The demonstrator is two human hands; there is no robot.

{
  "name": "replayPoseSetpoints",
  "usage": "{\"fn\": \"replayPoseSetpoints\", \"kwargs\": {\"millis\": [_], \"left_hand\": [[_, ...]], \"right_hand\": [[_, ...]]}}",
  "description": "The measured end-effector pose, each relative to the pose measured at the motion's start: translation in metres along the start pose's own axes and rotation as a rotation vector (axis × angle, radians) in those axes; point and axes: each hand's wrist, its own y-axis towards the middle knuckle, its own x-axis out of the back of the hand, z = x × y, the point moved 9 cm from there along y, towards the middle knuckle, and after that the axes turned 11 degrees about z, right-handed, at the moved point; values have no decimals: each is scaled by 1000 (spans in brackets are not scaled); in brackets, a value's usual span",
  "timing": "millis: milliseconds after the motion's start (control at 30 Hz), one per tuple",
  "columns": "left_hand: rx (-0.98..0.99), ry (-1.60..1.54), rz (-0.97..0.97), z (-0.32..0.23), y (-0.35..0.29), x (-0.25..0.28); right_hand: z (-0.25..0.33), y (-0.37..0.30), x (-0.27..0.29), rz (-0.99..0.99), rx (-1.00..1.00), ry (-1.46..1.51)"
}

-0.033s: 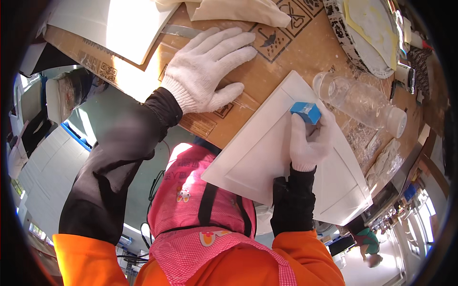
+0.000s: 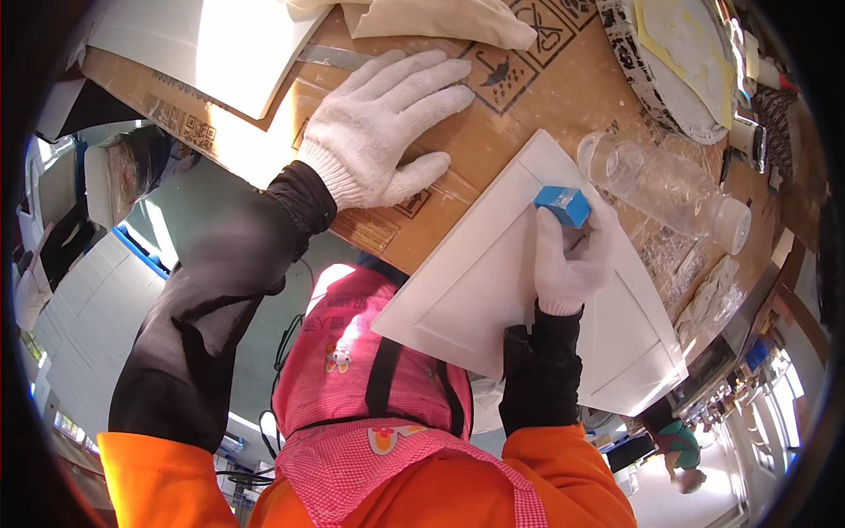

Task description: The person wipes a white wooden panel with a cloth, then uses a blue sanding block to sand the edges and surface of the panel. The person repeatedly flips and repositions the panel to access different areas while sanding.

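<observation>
My left hand (image 2: 387, 128), in a white knitted glove, lies flat on the brown cardboard (image 2: 493, 158) with its fingers spread. Gloved in white as well, my right hand (image 2: 576, 264) grips a small blue block (image 2: 563, 206) between thumb and fingers. The block rests on or just above a white panel (image 2: 475, 290) with a recessed border, near its far corner; exact contact cannot be told. This panel sits at an angle across the cardboard's near edge, jutting toward my pink checked apron (image 2: 339, 361). My right fingertips are partly hidden behind the block.
A clear plastic bottle (image 2: 656, 180) lies on its side just right of the panel. Beyond it stands a round paint-stained container (image 2: 678, 66). Another white panel (image 2: 202, 44) is at the far left, with beige cloth (image 2: 440, 19) beside it. A person (image 2: 682, 453) appears in the background.
The blue block and my right hand have shifted very slightly toward the far side of the panel. My left hand stays where it was.
</observation>
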Motion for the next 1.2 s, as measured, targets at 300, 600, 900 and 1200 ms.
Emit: {"fn": "replayPoseSetpoints", "kwargs": {"millis": [300,600,900,1200], "left_hand": [[5,3,5,1,-1,-1],[11,10,22,1,2,1],[9,13,16,1,0,-2],[15,26,12,1,0,-2]], "right_hand": [[-19,-27,20,-1,-296,127],[43,17,5,181,-195,-590],[42,16,-1,154,-235,-723],[42,9,5,183,-307,-643]]}}
